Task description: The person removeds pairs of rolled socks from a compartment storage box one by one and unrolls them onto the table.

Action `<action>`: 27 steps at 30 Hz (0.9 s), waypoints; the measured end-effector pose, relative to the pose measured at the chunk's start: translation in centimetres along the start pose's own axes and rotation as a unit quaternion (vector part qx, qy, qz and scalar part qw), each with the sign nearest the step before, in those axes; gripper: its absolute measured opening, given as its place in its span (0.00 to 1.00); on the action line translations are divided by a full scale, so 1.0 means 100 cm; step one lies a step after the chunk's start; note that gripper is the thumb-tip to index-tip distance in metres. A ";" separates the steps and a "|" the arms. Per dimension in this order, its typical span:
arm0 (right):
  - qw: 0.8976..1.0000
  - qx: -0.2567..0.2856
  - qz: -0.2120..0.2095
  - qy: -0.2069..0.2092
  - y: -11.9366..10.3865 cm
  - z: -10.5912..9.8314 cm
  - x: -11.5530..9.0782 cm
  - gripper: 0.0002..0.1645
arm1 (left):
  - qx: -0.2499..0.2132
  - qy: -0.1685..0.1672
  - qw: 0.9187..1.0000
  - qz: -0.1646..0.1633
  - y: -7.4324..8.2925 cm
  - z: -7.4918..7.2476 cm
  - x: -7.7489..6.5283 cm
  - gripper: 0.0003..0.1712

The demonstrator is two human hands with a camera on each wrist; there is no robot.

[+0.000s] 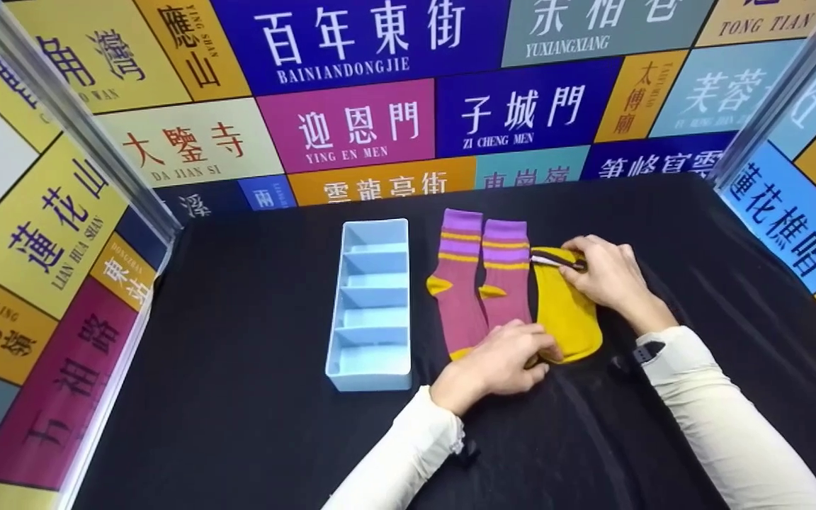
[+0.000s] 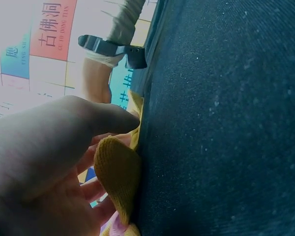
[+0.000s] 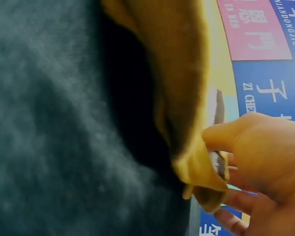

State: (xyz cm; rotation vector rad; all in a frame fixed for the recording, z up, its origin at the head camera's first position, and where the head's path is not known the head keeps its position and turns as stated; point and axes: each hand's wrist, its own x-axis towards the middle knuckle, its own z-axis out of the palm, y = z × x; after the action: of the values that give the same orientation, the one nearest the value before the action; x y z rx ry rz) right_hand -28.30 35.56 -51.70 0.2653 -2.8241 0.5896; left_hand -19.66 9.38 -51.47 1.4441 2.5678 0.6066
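Observation:
Two pink socks [image 1: 461, 312] with purple cuffs, yellow stripes and yellow heels lie side by side. To their right is a yellow sock [image 1: 567, 315] with a black-and-white band near its top; whether a second lies beneath, I cannot tell. My right hand [image 1: 610, 273] pinches its upper corner between thumb and fingers, and the lifted fabric [image 3: 201, 167] shows in the right wrist view. My left hand [image 1: 500, 358] rests at the lower end, covering a pink sock's toe. Its thumb and fingers stand apart around a yellow toe [image 2: 117, 172], touching the yellow sock's lower edge.
A light blue box [image 1: 372, 358] with several compartments in a row stands left of the socks. Black cloth [image 1: 238, 340] covers the table. Printed sign panels [image 1: 348, 124] form the back and side walls, with metal posts [image 1: 125, 149] at the corners.

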 end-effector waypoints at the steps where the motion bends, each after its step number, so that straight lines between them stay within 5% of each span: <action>1: 1.000 0.004 0.003 0.009 0.000 0.001 0.001 0.23 | 0.002 -0.001 1.000 -0.001 0.000 0.000 0.000 0.15; 6: 0.999 0.010 0.015 0.040 0.000 0.004 0.007 0.21 | 0.010 -0.001 1.000 -0.006 0.001 0.002 0.001 0.15; 10: 1.000 -0.001 0.019 0.020 0.001 0.007 0.011 0.16 | 0.015 0.001 1.000 -0.007 0.001 0.002 0.001 0.15; 20: 1.000 0.010 0.029 0.005 0.005 0.004 0.018 0.26 | 0.030 0.000 0.999 -0.015 0.004 0.002 0.000 0.15; 27: 0.998 0.011 0.068 0.011 0.003 0.005 0.021 0.12 | 0.024 0.001 1.000 -0.017 0.002 0.002 -0.001 0.15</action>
State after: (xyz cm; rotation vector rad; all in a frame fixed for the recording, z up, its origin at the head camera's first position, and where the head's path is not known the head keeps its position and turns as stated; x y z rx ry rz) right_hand -30.43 35.34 -51.69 0.0691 -2.8331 0.6476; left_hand -19.43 9.47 -51.64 1.4115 2.6196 0.5453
